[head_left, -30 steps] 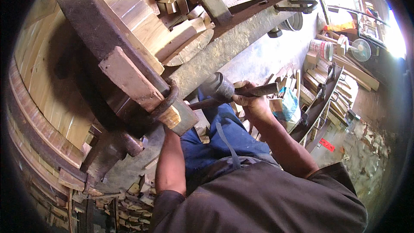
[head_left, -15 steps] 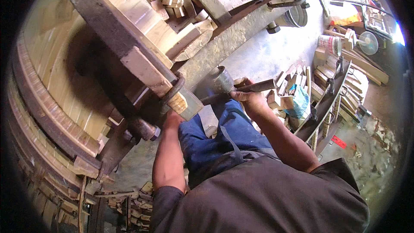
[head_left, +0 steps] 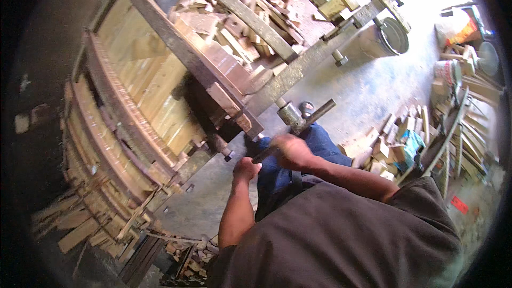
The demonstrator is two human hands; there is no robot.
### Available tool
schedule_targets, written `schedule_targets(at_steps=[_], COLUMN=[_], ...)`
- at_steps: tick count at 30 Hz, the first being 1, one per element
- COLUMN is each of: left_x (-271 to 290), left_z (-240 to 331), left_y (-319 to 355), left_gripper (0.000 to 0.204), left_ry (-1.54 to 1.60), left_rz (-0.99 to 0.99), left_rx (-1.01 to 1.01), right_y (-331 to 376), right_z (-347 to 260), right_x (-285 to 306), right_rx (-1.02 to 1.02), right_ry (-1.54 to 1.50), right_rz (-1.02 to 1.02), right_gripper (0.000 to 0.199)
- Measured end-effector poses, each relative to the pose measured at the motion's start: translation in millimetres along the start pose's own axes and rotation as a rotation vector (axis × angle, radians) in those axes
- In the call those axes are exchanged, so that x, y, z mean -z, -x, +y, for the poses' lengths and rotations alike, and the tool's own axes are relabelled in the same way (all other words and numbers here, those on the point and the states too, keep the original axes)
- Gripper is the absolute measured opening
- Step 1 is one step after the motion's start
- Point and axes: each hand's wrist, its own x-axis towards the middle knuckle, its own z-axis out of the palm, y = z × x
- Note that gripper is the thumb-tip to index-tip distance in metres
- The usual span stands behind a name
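A dark metal bar (head_left: 321,113) runs slantwise through a thick round socket (head_left: 289,116). The socket sits at the end of a bolt on the metal clamp frame (head_left: 285,81). My left hand (head_left: 247,169) is closed around the bar's near lower end, its thumb along the side. My right hand (head_left: 292,151) is over the bar between the left hand and the socket. Motion smears its fingers, so its grip does not show. Left of my hands, a wooden block (head_left: 221,98) lies against a clamp arm (head_left: 176,45), beside curved glued-up wooden panels (head_left: 154,101).
Another bolt end (head_left: 228,154) juts out near my left hand. Wood offcuts (head_left: 248,42) lie beyond the clamp, and more offcuts (head_left: 381,149) are piled at the right. A metal bucket (head_left: 392,37) stands on the floor behind the frame.
My left hand has come out from behind the clamp onto the bar's lower end. The right hand has shifted down the bar, away from the socket. The whole view has swung.
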Motion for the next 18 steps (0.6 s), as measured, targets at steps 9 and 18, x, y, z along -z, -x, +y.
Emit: schedule_targets(at_steps=[9, 18], left_x=[56, 71], left_z=[75, 186], left_y=[139, 239], left_gripper=[0.037, 0.028], left_ry=[-0.195, -0.391], left_rz=[0.17, 0.452], left_rx=[0.385, 0.333], right_y=[-44, -23], right_z=[-17, -23], right_x=[-9, 75], right_rx=[0.446, 0.395], right_ry=[0.298, 0.075], right_rz=[-0.731, -0.707], right_gripper=[0.038, 0.044])
